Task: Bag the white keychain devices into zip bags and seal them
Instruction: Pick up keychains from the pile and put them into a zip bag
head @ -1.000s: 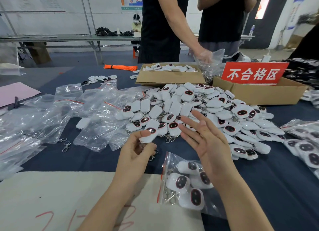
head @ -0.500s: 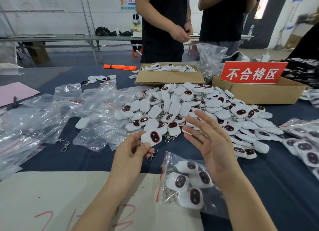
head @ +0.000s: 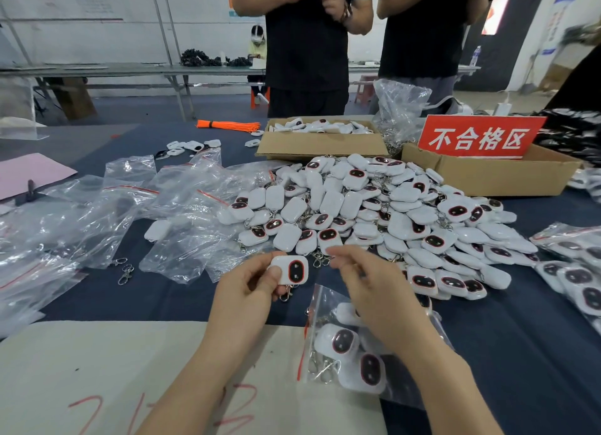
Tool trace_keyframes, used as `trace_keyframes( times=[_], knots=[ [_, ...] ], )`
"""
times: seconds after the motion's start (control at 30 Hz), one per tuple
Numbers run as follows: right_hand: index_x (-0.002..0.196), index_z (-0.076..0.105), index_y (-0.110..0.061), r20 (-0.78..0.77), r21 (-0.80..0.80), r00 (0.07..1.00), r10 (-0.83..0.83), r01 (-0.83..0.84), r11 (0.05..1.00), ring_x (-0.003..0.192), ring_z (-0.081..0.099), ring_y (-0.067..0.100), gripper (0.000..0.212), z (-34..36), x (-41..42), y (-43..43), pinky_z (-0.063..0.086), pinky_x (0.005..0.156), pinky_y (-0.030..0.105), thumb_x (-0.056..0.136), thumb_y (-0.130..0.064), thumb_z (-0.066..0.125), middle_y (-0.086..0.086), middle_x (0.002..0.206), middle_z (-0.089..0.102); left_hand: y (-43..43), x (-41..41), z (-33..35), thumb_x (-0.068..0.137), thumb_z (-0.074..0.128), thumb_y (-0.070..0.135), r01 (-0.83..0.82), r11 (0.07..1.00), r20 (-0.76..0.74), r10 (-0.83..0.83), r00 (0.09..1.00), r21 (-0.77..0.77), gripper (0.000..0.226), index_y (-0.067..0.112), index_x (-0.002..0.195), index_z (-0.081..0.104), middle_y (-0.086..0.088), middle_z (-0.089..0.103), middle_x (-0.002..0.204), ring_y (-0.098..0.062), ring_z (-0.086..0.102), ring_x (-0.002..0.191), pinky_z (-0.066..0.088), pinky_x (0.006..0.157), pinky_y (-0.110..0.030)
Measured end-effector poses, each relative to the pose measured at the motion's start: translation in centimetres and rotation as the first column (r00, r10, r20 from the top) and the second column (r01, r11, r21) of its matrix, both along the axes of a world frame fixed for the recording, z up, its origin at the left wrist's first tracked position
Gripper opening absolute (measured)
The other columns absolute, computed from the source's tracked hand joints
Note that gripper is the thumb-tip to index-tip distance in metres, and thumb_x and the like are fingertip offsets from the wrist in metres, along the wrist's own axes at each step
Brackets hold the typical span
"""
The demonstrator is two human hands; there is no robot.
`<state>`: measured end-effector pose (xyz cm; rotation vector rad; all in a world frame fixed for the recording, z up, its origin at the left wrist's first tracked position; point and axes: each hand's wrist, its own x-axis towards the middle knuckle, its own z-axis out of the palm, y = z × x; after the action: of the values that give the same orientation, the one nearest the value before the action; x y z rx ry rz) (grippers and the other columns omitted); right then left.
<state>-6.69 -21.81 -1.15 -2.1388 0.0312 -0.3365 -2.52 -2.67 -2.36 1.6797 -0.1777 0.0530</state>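
While the left hand (head: 250,291) pinches one white plastic keychain device with a red-ringed dark oval face (head: 289,270) between thumb and curled fingers near the centre, the right hand (head: 374,288) hovers just beside it, fingers loosely bent and apparently holding nothing.

The clear zip bag with a red seal strip (head: 317,304) lies flat at 5 o'clock, partly under the right wrist, with several devices already inside. I judge its mouth is not held open, so the dangling metal clasp (head: 286,296) could snag the plastic, or the slippery bag could slide and spill. An overfilled bag might also refuse to seal.

At 2 o'clock a red card sign (head: 478,138) on a brown cardboard box (head: 487,180) reads 不合格区. The red scrawl (head: 227,405) on the beige sheet (head: 97,363) at 7 o'clock is not legible.
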Motion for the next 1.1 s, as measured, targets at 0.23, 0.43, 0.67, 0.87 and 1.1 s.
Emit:
trace_keyframes(
  times=[0.23,0.43,0.67,0.87,1.1],
  knots=[
    [0.113,0.068,-0.038,-0.238,-0.136,0.971,0.023,-0.057,0.989,0.082,0.058,-0.016,0.021,0.0,0.1,-0.5,0.041,0.062,0.000,0.102,-0.042,0.051,-0.021,0.085,0.070,0.5,0.0,0.0,0.100,0.060,0.015,-0.055,0.984,0.079,0.042,0.996,0.169,0.023,0.032,0.106,0.074,0.019,0.066,0.058,0.006,0.058,0.054,0.043,0.060,-0.007],
    [0.101,0.071,-0.039,-0.297,-0.170,0.954,0.039,-0.093,0.981,0.076,0.059,-0.013,0.016,0.4,0.0,-0.6,0.042,0.057,0.005,0.098,-0.045,0.057,-0.020,0.084,0.070,1.1,-0.4,-0.2,0.098,0.063,0.029,0.023,0.932,0.111,-0.068,0.992,0.363,0.015,0.041,0.105,0.070,0.030,0.064,0.065,0.003,0.057,0.061,0.041,0.062,-0.007],
    [0.090,0.072,-0.035,-0.242,0.014,0.969,0.055,-0.053,0.998,0.074,0.062,-0.006,0.010,0.3,0.4,-0.7,0.045,0.063,0.008,0.095,-0.038,0.064,-0.013,0.079,0.072,0.8,-0.8,-0.1,0.097,0.064,0.035,0.108,0.912,0.110,-0.164,0.980,0.395,0.012,0.045,0.101,0.068,0.015,0.070,0.081,-0.016,0.063,0.069,0.051,0.068,-0.025],
    [0.092,0.074,-0.032,-0.211,0.069,0.976,0.050,-0.036,0.997,0.067,0.059,-0.010,0.010,0.2,0.5,-0.8,0.044,0.063,0.008,0.095,-0.034,0.065,-0.015,0.074,0.069,1.1,-0.8,0.1,0.097,0.064,0.032,0.214,0.927,0.028,-0.234,0.972,0.307,0.013,0.042,0.100,0.073,0.012,0.073,0.083,-0.003,0.065,0.066,0.048,0.066,-0.013],
    [0.093,0.075,-0.029,-0.188,0.058,0.982,0.032,-0.021,0.998,0.065,0.057,-0.013,0.011,-0.1,0.7,-0.8,0.041,0.061,0.008,0.095,-0.032,0.065,-0.023,0.068,0.066,-0.6,-1.4,-0.8,0.087,0.068,0.046,0.260,0.940,-0.014,-0.264,0.964,0.222,0.017,0.043,0.103,0.070,0.007,0.076,0.091,-0.016,0.072,0.079,0.059,0.082,-0.044]
  ],
)
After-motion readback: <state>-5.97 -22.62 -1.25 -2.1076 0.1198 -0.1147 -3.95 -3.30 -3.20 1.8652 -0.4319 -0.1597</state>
